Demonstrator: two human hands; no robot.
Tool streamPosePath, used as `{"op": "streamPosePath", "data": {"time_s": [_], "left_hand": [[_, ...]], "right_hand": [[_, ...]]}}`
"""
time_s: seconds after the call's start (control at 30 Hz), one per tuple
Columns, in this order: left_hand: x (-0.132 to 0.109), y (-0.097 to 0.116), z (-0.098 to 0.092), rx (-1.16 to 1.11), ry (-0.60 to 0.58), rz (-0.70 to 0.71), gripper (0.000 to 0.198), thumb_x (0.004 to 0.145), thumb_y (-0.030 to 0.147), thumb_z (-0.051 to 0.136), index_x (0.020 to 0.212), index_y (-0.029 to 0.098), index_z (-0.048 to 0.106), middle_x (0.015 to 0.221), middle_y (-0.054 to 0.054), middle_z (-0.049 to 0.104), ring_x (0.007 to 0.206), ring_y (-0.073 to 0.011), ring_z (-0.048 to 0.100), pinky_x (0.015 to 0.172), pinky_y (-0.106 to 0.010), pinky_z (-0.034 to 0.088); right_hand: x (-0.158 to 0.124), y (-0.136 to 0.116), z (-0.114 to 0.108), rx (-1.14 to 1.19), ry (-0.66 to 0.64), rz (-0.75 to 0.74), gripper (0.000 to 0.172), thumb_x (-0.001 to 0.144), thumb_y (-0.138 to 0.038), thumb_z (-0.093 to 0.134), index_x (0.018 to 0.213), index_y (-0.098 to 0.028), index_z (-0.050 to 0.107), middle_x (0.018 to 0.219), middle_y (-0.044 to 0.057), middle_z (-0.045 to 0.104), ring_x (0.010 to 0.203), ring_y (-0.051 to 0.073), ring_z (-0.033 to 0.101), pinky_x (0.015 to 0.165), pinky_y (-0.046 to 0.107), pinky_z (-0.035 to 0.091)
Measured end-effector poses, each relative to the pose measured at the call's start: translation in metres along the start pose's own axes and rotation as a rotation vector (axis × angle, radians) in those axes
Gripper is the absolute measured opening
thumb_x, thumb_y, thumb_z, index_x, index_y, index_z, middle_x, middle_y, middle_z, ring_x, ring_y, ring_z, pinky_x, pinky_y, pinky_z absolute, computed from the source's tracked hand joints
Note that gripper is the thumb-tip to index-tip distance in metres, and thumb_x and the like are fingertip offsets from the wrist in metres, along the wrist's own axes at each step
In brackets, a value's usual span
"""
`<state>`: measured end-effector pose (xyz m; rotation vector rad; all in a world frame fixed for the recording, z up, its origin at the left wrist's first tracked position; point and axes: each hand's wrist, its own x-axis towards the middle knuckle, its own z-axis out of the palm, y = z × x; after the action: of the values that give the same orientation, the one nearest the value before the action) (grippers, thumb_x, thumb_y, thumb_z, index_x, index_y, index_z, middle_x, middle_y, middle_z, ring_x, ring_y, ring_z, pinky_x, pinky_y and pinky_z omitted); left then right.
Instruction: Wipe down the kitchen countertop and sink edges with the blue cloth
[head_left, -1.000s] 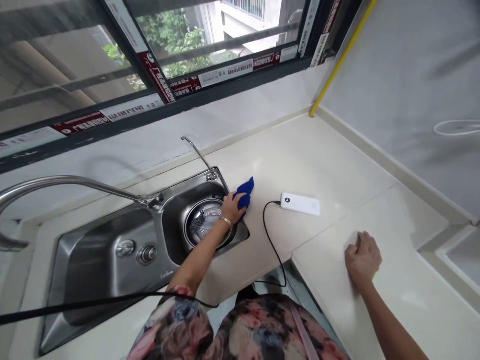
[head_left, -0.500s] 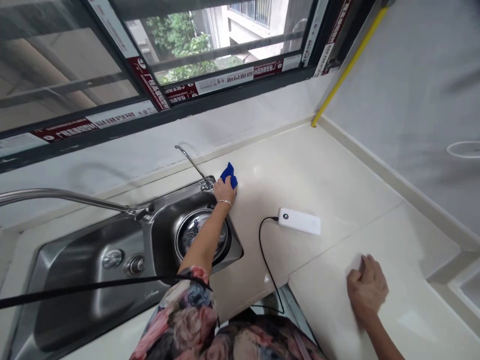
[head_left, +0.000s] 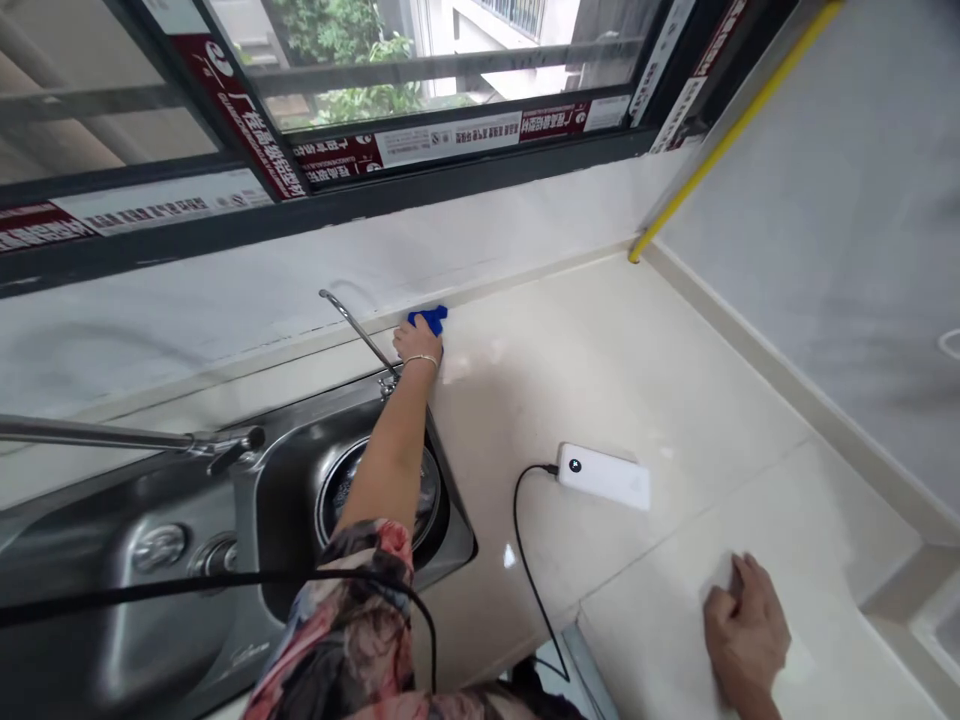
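Note:
My left hand (head_left: 418,340) is closed on a blue cloth (head_left: 430,319) at the back of the pale countertop (head_left: 555,350), by the low ledge under the window. It is just right of the small thin faucet (head_left: 352,322) and past the sink's corner. My right hand (head_left: 746,632) rests on the counter at the lower right, its fingers curled together with nothing seen in them. Between the two hands lies a white power bank (head_left: 604,476) with a black cable (head_left: 525,540) plugged into its left end.
The steel double sink (head_left: 289,490) holds a round metal pan (head_left: 341,490) in its right bowl. A larger faucet (head_left: 187,440) reaches in from the left. A yellow pipe (head_left: 735,130) stands at the back corner. The black cable crosses my left sleeve.
My left hand has moved with the blue cloth away from the sink's edge, back to the ledge. The view has shifted a little. My right hand stays on the counter.

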<state>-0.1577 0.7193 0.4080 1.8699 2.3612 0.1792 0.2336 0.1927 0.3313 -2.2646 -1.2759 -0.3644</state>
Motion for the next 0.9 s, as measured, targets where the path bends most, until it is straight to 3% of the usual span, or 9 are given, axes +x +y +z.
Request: {"op": "streamPosePath", "data": {"time_s": [0.1,0.27,0.43,0.57,0.7,0.9], "left_hand": [[0.007,-0.001,-0.010,0.055,-0.032,-0.014,0.054,0.096,0.037,0.057,0.144,0.012,0.050,0.141,-0.028,0.054,0.130,-0.0388,0.054,0.107,-0.051,0.046],[0.025,0.008,-0.031,0.169,-0.222,-0.028,0.050,0.098,0.021,0.045,0.144,0.005,0.052,0.139,-0.031,0.058,0.132,-0.0390,0.056,0.097,-0.052,0.056],[0.053,-0.003,-0.042,0.272,-0.345,-0.058,0.046,0.091,0.019,0.055,0.135,0.006,0.063,0.127,-0.027,0.068,0.120,-0.0415,0.064,0.088,-0.057,0.060],[0.053,-0.010,-0.032,0.223,-0.242,-0.149,0.049,0.097,0.022,0.051,0.142,0.000,0.053,0.130,-0.026,0.065,0.124,-0.0371,0.061,0.094,-0.053,0.058],[0.032,-0.007,-0.019,0.228,-0.122,-0.156,0.055,0.104,0.023,0.034,0.153,-0.002,0.036,0.143,-0.031,0.052,0.135,-0.0401,0.051,0.098,-0.054,0.054],[0.002,0.004,-0.008,0.201,-0.009,0.134,0.047,0.104,0.017,0.032,0.148,0.006,0.042,0.149,-0.025,0.044,0.131,-0.0388,0.047,0.104,-0.058,0.044]], "right_hand": [[0.000,-0.001,0.000,0.007,0.015,-0.003,0.054,0.096,-0.033,0.044,0.140,-0.006,0.062,0.147,0.019,0.058,0.140,0.036,0.053,0.120,0.057,0.044],[0.001,-0.005,-0.001,0.002,-0.002,0.018,0.054,0.095,-0.029,0.042,0.141,-0.006,0.061,0.148,0.018,0.057,0.141,0.035,0.052,0.120,0.057,0.043],[0.003,-0.007,-0.004,-0.021,-0.036,0.025,0.053,0.095,-0.028,0.041,0.141,-0.008,0.059,0.149,0.018,0.056,0.143,0.034,0.050,0.120,0.056,0.043],[0.005,-0.011,-0.007,-0.053,-0.056,0.042,0.053,0.095,-0.026,0.040,0.143,-0.009,0.057,0.149,0.018,0.055,0.143,0.034,0.050,0.118,0.057,0.045],[0.004,-0.017,-0.009,-0.072,-0.069,0.081,0.055,0.093,-0.025,0.041,0.144,-0.010,0.056,0.150,0.018,0.055,0.144,0.035,0.048,0.118,0.059,0.043],[0.002,-0.017,-0.008,-0.080,-0.076,0.121,0.058,0.093,-0.021,0.042,0.149,-0.012,0.052,0.152,0.018,0.053,0.145,0.037,0.046,0.120,0.063,0.038]]}}
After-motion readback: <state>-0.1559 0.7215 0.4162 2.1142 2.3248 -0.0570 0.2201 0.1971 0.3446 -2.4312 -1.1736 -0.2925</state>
